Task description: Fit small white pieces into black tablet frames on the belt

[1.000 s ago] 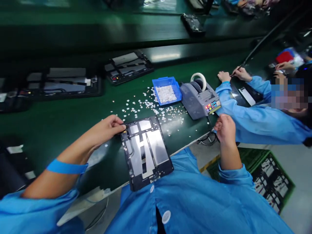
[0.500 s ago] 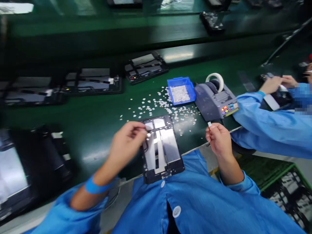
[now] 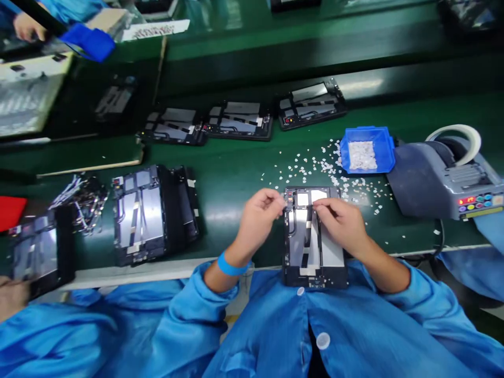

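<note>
An opened tablet [image 3: 333, 247] lies in front of me at the table's edge, its black frame, silver plates and dark ribbon cables showing. At its upper left edge is my left hand [image 3: 260, 218], thumb and forefinger pinched together; whatever is between them is too small to name. Over the upper part of the tablet, my right hand [image 3: 342, 223] is closed in a pinch, its fingertips close to the top of the dark ribbon cable. What those fingers hold is hidden.
Right of the tablet stand a blue bin [image 3: 380, 149] of small white pieces and a grey tape dispenser [image 3: 425, 178]. Loose white bits [image 3: 328, 167] are scattered nearby. More opened tablets [image 3: 238, 119] line the back; stacked ones [image 3: 139, 215] lie left. Another person's hand [image 3: 13, 296] is far left.
My right hand has moved left from beside the tape dispenser onto the tablet; the small white tape piece it held no longer shows. The view has swung left. My left hand stays by the tablet's upper left.
</note>
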The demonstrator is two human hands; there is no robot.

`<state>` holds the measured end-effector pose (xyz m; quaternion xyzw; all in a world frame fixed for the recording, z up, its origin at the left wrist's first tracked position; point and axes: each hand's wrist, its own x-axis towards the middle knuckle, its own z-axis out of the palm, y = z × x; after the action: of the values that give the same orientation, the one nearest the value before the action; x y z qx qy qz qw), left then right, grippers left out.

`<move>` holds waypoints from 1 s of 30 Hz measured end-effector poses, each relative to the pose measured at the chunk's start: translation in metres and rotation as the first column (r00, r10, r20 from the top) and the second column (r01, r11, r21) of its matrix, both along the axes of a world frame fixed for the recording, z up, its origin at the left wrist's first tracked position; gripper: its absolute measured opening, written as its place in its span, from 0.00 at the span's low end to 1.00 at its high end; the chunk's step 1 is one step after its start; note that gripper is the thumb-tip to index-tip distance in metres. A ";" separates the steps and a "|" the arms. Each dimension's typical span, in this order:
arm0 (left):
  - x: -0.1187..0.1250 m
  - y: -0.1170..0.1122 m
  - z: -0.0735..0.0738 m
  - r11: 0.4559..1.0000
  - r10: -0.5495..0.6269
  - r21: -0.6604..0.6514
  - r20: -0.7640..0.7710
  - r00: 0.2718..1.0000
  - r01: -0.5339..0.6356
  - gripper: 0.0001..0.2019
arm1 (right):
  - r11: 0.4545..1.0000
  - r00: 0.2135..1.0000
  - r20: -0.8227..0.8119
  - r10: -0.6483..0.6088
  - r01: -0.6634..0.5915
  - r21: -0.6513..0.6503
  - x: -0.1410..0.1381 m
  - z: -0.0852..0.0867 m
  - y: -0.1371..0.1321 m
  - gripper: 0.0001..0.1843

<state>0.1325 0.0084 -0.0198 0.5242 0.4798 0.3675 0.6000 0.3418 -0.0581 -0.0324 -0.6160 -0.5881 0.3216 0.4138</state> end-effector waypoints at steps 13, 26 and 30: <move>-0.008 0.036 -0.007 0.983 -0.167 0.035 -0.219 0.961 0.179 0.05 | 0.865 0.511 0.836 0.200 -0.492 0.094 0.026 -0.020 0.057 0.20; 0.018 0.062 -0.008 0.856 -0.316 0.135 -0.626 0.713 0.498 0.07 | 0.798 0.434 0.882 0.183 -0.589 0.124 0.033 -0.020 0.062 0.19; 0.019 0.061 -0.015 0.863 -0.291 0.142 -0.644 0.707 0.485 0.08 | 0.798 0.452 0.876 0.167 -0.584 0.148 0.032 -0.024 0.063 0.18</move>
<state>0.1515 0.0697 -0.0350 0.7880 0.4604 0.1137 0.3926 0.3736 0.0044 -0.0568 -0.4328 -0.8905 -0.0612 0.1260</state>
